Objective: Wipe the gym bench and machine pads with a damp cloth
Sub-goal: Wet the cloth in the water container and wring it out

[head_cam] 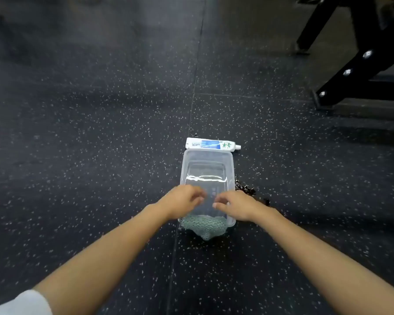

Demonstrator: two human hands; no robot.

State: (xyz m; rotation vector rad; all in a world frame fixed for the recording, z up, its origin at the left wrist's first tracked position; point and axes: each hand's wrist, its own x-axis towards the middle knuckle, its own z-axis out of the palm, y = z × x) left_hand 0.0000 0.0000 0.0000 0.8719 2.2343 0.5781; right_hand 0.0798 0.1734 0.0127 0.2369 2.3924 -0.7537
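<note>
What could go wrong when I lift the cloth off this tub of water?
Tugging the cloth draped over the near rim of the tub could tip it or slosh the water. A wet patch already lies on the floor by its right side, so slipping is possible. The tube just behind could get splashed.

There is only one view, wide-angle, from the person's head. It looks forward and steeply down at the floor (77, 133). The tub (231, 169) is close, near the middle. Both forearms enter from the bottom edge. A frame (362, 71) is farther away, upper right.
</note>
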